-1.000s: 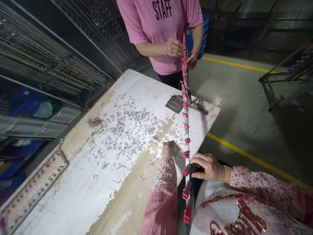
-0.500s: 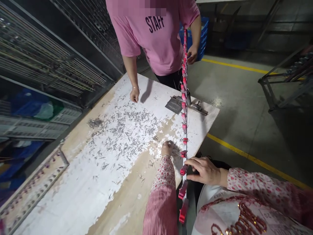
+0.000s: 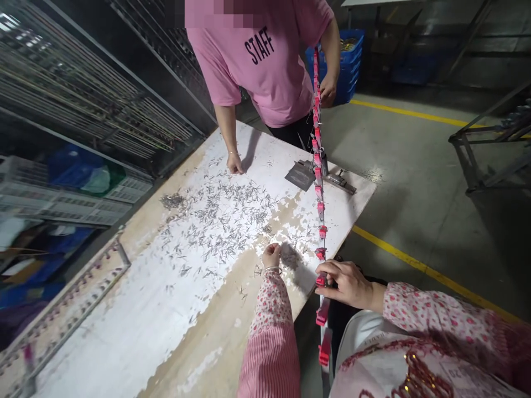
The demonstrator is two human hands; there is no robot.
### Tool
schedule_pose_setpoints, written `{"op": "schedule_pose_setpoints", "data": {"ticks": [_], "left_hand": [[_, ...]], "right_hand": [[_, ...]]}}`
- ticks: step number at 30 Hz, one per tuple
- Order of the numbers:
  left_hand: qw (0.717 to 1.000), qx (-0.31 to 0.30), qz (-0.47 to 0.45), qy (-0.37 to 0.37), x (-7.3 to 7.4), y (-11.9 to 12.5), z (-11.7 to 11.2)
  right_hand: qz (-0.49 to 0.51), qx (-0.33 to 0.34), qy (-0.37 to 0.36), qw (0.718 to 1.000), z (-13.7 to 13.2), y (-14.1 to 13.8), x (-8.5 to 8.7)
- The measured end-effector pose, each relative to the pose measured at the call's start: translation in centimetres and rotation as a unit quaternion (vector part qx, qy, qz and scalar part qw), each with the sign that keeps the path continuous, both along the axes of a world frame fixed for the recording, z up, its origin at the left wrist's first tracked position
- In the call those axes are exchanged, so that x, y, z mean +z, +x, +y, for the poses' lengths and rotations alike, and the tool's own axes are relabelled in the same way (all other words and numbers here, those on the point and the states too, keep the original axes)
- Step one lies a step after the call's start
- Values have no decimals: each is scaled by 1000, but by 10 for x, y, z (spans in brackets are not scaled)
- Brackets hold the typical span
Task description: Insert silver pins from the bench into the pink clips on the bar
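Observation:
A long narrow strip carrying a row of red clips [image 3: 319, 189] rises along the table's right side. My right hand [image 3: 350, 284] has its thumb and fingers closed around one red clip [image 3: 321, 281] on the near part of it. Left of the strip, my left hand [image 3: 271, 256] is just over the tabletop with its fingertips pinched together; whatever is between them is too small to make out. Many thin metal wire pieces [image 3: 224, 221] lie scattered beyond and to the left of that hand. Small wires hang from clips farther up the strip.
Across the table [image 3: 124, 315] stands a co-worker in a pink shirt [image 3: 265, 66], one hand [image 3: 235, 163] at the wire pieces, the other near the strip. A dark metal plate [image 3: 300, 175] with a fixture lies at the far right corner. Blue crates [image 3: 350, 69] stand behind.
My left hand has moved left, away from the strip, its fingers pinched. The fingers of my right hand have closed around a red clip. The whole view has shifted slightly.

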State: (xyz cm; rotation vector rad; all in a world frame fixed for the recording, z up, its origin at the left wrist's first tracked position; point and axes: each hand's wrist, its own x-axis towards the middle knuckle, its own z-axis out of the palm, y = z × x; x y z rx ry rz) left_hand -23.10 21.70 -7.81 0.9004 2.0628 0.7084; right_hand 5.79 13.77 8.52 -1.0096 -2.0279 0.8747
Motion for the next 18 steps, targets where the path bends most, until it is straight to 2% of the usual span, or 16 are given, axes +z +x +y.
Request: {"op": "schedule_pose_setpoints", "data": {"ticks": [3, 7, 12, 15, 18], "left_hand": [[999, -1, 32, -10, 0, 2, 4], [998, -28, 60, -19, -5, 22, 26], [999, -23, 42, -1, -14, 41, 43], [1000, -11, -21, 11, -11, 30, 40], [996, 14, -91, 18, -2, 9, 31]], "right_hand": [[13, -6, 13, 1000, -1, 0, -1], [14, -11, 0, 1000, -2, 3, -2], [5, -25, -10, 1000, -7, 5, -4], [17, -45, -14, 999, -11, 4, -5], [30, -62, -15, 998, -14, 1, -7]]}}
